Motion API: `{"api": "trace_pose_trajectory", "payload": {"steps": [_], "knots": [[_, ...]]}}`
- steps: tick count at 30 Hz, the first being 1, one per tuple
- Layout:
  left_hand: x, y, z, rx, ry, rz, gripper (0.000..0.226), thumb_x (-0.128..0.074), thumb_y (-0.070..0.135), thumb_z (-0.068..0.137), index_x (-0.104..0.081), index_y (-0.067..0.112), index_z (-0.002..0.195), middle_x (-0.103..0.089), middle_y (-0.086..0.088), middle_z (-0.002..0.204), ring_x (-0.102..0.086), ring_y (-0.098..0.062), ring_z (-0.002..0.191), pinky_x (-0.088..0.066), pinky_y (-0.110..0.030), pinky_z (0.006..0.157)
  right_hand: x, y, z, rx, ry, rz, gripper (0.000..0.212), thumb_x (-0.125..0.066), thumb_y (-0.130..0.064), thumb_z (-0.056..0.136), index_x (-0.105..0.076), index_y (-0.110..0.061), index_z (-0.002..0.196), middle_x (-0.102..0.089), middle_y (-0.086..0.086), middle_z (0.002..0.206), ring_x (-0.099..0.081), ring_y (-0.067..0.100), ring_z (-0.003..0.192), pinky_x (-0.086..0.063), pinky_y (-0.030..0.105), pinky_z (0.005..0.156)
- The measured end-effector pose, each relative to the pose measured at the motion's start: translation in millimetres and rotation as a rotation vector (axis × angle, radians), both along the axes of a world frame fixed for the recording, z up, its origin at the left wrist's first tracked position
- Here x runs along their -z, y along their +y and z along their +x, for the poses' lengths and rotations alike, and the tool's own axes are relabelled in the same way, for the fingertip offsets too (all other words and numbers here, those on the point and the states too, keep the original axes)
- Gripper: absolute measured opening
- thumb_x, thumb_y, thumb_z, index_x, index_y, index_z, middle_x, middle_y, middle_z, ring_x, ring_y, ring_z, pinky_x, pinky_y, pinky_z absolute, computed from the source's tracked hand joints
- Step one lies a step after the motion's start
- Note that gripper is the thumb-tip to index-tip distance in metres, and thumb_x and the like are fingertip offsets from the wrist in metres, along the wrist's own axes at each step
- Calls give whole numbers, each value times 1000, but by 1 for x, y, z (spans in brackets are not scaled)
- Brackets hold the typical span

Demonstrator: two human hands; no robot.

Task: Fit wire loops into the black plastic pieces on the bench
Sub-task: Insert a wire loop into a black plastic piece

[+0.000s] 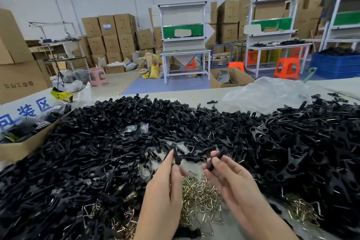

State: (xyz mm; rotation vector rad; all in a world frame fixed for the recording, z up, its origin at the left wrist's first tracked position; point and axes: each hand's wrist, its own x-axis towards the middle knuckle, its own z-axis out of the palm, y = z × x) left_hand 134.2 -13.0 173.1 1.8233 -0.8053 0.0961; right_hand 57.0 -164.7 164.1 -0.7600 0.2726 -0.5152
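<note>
The pale bench (pixel 194 94) is carrying a deep spread of black plastic pieces (pixel 78 161), stretching left of the left grip (pixel 165 187), beyond both grips and right of the right grip (pixel 229 181). Brassy wire loops (pixel 198 197) are lying heaped under and between the grips. A crumpled clear bag (pixel 266 95) is sitting well beyond the right grip, and a cardboard box (pixel 25 147) is resting far left of the left grip.

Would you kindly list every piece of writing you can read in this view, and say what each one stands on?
"装区", in blue after a cut-off character: on the white sign at the bench's left end.
Dark print on the brown carton at far left: too distorted to read.
Blue label on the stacked cartons: too small.
Print on the yellow-and-black packet: blurred.
</note>
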Motion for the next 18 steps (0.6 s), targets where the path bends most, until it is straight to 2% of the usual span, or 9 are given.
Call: {"api": "trace_pose_trajectory", "payload": {"steps": [2,5,7,9,12,15,18], "knots": [[0,-1,-1,-1,50,-39,44,-33,58,89,-54,46,127,-68,28,99,-64,6,94,-44,-7,80,2,5,3,1,23,-69,19,-71,-6,75,-81,-4,91,-73,21,92,-75,26,85,-62,29,69],[1,-4,1,-11,152,-88,22,-45,49,92,-57,54,110,-71,24,99,-66,4,93,-49,-11,80,4,11,6,2,71,-215,25,-72,-16,75,-81,-15,98,-77,11,99,-75,23,91,-61,32,73],[2,-6,3,-18,206,-124,19,-52,37,98,-61,52,105,-72,13,96,-68,-1,88,-50,-13,77,4,15,8,0,111,-326,29,-73,-23,73,-81,-25,101,-78,9,105,-75,20,97,-60,30,77],[2,-7,3,-14,249,-139,26,-55,25,100,-62,50,104,-74,10,98,-70,-1,88,-51,-13,78,3,18,7,-20,126,-391,32,-74,-28,73,-79,-30,104,-78,7,108,-74,19,102,-60,27,80],[2,-8,3,16,285,-137,26,-58,21,100,-65,45,105,-75,19,101,-69,3,94,-53,-15,83,1,21,6,-42,112,-424,30,-74,-28,77,-79,-31,106,-77,5,111,-74,18,102,-59,26,82],[2,-9,0,31,273,-137,22,-59,22,99,-70,40,108,-73,25,101,-69,4,94,-52,-12,80,1,21,6,-21,126,-420,23,-73,-18,86,-79,-29,105,-78,5,108,-75,17,95,-59,25,80],[3,-10,-2,35,254,-140,19,-62,22,98,-71,38,104,-73,26,96,-68,5,90,-48,-7,74,1,21,6,-10,125,-406,24,-76,-20,79,-81,-27,102,-78,5,104,-75,14,90,-59,24,78]]}}
